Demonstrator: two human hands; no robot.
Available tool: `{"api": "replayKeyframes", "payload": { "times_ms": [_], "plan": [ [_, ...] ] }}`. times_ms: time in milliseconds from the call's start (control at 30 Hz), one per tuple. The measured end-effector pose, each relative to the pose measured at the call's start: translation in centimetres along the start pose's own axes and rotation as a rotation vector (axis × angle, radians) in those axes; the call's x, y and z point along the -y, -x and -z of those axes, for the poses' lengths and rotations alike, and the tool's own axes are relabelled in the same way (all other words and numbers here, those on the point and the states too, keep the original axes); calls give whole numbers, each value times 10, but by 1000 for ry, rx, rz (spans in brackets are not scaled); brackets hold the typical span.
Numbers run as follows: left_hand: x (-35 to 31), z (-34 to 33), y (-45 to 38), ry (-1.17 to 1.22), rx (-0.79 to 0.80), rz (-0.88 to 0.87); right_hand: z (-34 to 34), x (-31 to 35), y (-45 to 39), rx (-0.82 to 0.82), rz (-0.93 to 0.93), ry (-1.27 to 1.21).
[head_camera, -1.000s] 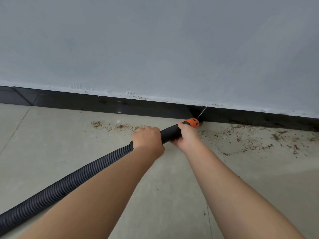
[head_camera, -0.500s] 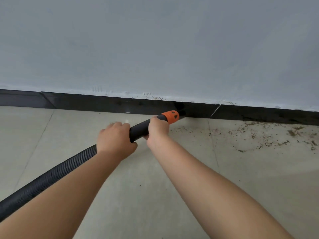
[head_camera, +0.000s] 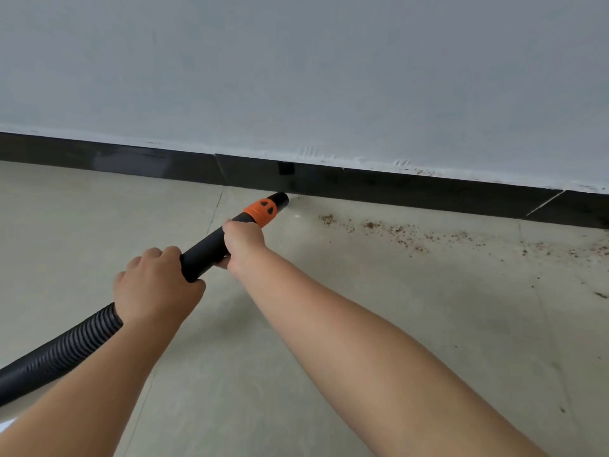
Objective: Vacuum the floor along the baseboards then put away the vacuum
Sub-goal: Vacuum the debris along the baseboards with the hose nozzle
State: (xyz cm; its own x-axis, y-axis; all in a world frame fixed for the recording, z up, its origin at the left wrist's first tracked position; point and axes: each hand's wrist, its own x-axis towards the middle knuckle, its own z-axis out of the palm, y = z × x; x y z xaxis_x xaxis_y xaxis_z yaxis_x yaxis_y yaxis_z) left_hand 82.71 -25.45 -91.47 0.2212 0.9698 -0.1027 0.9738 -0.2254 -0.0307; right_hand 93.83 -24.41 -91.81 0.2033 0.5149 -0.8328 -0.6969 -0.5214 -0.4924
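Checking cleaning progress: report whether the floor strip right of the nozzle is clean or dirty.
Dirty. Brown crumbs lie scattered on the floor along the baseboard, right of the nozzle.

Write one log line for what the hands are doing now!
left hand grips hose | right hand grips black tube | nozzle near baseboard | crumbs remain right

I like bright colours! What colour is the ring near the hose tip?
Orange, with black marks, on the ring; head view shows it.
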Motion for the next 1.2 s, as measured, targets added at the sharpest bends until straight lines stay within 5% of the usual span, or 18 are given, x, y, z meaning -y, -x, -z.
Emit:
{"api": "replayKeyframes", "payload": {
  "times_ms": [533, 1200],
  "plan": [
    [-63, -11, -5, -19, 66, -203, 67, 19, -12, -105, 64, -130],
    [-286, -16, 62, 30, 125, -642, 305, 74, 22, -400, 188, -474]
  ]
}}
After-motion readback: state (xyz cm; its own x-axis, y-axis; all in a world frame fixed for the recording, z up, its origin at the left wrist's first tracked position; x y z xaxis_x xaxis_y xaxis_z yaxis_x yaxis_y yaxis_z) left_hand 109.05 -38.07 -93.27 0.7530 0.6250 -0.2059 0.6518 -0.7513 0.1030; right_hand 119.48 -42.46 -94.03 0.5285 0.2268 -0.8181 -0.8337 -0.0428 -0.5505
